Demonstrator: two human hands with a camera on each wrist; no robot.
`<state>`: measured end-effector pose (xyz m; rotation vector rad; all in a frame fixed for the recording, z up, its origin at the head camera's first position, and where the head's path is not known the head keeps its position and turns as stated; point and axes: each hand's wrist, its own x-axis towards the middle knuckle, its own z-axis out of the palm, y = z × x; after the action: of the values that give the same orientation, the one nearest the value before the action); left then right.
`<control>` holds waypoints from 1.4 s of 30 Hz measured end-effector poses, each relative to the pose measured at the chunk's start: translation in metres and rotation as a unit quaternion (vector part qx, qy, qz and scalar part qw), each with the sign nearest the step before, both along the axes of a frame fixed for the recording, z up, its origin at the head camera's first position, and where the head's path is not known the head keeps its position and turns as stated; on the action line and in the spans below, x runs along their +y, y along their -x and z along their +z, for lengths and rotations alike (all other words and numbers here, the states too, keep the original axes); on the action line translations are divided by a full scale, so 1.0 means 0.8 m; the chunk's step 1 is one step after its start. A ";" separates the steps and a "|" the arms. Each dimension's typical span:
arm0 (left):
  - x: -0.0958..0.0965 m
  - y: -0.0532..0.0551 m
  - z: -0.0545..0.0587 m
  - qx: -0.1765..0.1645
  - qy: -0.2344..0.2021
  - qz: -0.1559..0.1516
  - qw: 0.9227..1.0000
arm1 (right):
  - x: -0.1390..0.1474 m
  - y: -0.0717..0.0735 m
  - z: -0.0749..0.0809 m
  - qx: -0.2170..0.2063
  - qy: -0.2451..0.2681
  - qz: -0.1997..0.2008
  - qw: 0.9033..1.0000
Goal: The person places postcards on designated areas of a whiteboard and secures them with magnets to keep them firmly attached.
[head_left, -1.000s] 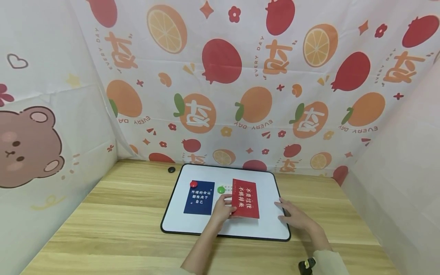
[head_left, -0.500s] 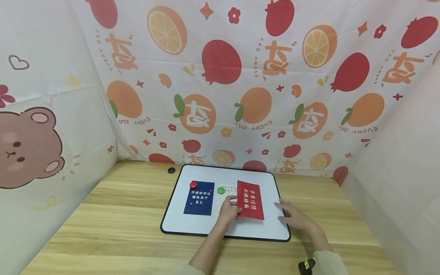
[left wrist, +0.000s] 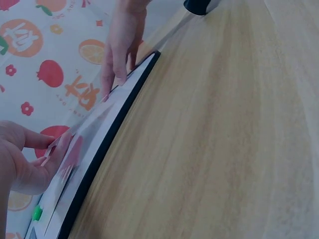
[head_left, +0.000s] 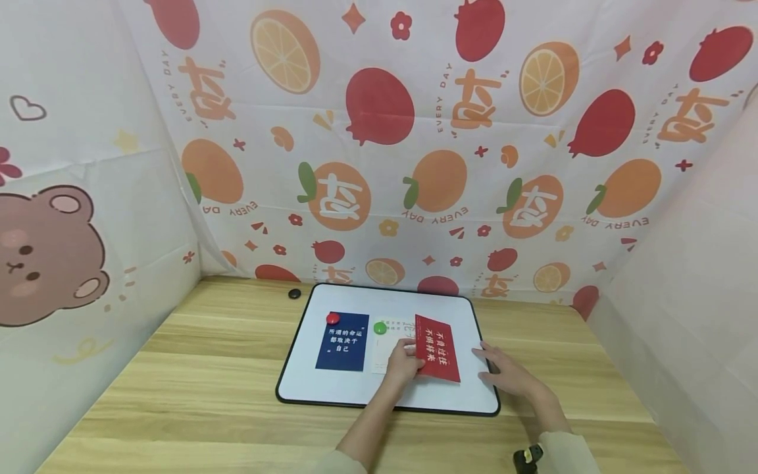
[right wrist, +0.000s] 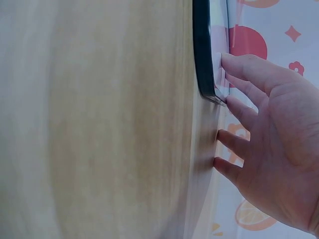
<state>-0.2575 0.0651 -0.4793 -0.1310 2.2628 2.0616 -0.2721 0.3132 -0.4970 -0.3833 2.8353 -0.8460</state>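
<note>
My left hand pinches a red card with white characters by its left edge. The card is tilted above a black-rimmed whiteboard. My right hand touches the board's right edge; in the right wrist view its fingers are spread and fairly straight around the corner. A blue card lies on the board with a red magnet at its upper left. Beside it, a green magnet sits on a pale printed card, partly hidden by my left hand.
The board lies on a wood-grain table. A small black round piece sits behind the board's far left corner. A fruit-patterned cloth hangs behind, with pale cloth on both sides.
My left hand has carried the red card to the right and slightly nearer, uncovering more of the pale card. The right hand stays at the board's edge.
</note>
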 end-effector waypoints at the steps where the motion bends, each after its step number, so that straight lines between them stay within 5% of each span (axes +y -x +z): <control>1: 0.001 0.000 0.000 0.003 0.005 0.000 1.000 | 0.000 0.000 0.000 0.000 0.000 0.000 1.000; 25: 0.003 0.004 -0.002 0.018 0.050 -0.029 0.998 | 0.000 0.000 0.002 -0.001 0.009 0.001 1.000; 42: 0.009 0.008 -0.006 0.031 0.108 0.005 0.994 | 0.001 0.001 0.001 0.001 0.009 0.005 1.000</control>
<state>-0.2638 0.0726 -0.4839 -0.0932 2.5224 1.8434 -0.2726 0.3136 -0.4966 -0.3997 2.8275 -0.8703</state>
